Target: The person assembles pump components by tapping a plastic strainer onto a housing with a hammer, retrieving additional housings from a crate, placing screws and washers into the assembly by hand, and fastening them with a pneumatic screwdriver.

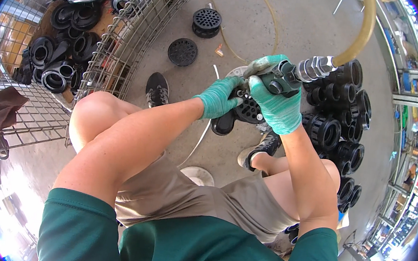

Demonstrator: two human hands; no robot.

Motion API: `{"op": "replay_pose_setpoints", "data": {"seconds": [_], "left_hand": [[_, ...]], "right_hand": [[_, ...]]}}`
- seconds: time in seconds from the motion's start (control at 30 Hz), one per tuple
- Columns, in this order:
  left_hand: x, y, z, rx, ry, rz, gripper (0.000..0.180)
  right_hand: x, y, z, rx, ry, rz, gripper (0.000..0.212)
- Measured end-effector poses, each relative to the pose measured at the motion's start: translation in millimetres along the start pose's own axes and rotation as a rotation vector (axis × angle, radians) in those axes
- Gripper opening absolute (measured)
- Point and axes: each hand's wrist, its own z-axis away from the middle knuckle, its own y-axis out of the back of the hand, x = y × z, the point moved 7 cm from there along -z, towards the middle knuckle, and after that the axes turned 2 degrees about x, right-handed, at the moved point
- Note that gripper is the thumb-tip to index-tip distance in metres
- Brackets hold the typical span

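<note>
In front of my knees, my right hand (pixel 280 107), in a green knit glove, is closed around a dark pneumatic tool (pixel 284 80). A metal coupling (pixel 315 69) joins it to a yellowish air hose (pixel 359 36). The tool's working end is hidden behind my glove. My left hand (pixel 220 98), gloved alike, grips the near left side of a black plastic drain fitting (pixel 223 125). On that fitting lies a round perforated grate (pixel 248 110), with small metal screw heads showing between my hands. Part of the fitting is covered by both gloves.
Black round grates (pixel 182 52) lie on the floor ahead. A wire cage (pixel 121 45) with black pipe fittings (pixel 87 8) stands at the left. More black fittings (pixel 326 132) are stacked at the right, before long shelves (pixel 408 100). A brown cloth (pixel 2 114) hangs on the cage.
</note>
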Motion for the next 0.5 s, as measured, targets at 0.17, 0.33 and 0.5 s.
{"op": "replay_pose_setpoints", "data": {"seconds": [0.17, 0.33, 0.5], "left_hand": [[2.4, 0.3, 0.0, 0.035, -0.018, -0.040, 0.048], [0.5, -0.7, -0.6, 0.016, -0.005, -0.058, 0.048], [6.5, 1.1, 0.2, 0.035, -0.048, -0.029, 0.043]], "right_hand": [[1.0, 2.9, 0.8, 0.010, -0.001, -0.003, 0.029], [-2.8, -2.1, -0.2, -0.003, 0.002, 0.010, 0.030], [-2.9, -3.1, 0.1, -0.011, 0.004, 0.003, 0.029]]}}
